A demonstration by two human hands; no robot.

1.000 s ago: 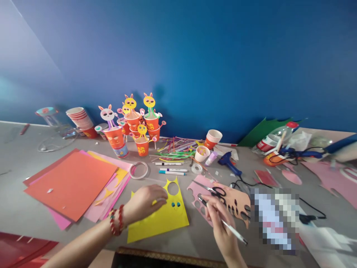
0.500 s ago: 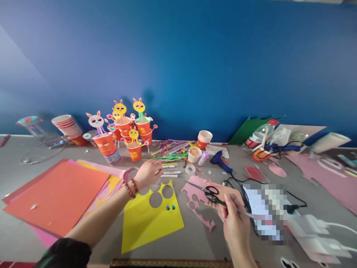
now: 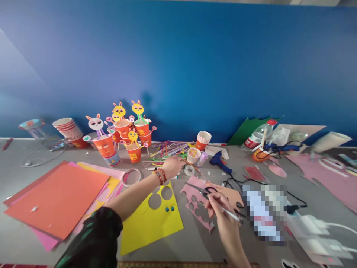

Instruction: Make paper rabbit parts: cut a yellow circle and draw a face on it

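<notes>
My left hand [image 3: 172, 167] reaches over the markers, near the pile of coloured sticks [image 3: 167, 150] and a small white cup [image 3: 193, 155] with yellow pieces inside. Its fingers point toward the cup, and their grip is too small to make out. A slim silver pen-like tool [image 3: 231, 214] lies in the closed fingers of my right hand [image 3: 222, 212]. That hand is beside black-handled scissors [image 3: 198, 189], which rest over pink paper full of round holes [image 3: 194, 198]. Between the arms lies yellow paper [image 3: 153, 230] with round holes and two drawn eyes.
Decorated orange cups [image 3: 104, 147] stand at the back left, behind orange sheets [image 3: 58, 201]. A blue glue gun [image 3: 221, 162] and its black cable lie right of centre. Farther right are a bottle [image 3: 258, 137] and a white power strip [image 3: 312, 238].
My left hand has moved right, from above the yellow paper's top edge toward the small cup. My right hand has shifted left and up, closer to the scissors, with the tool still in it.
</notes>
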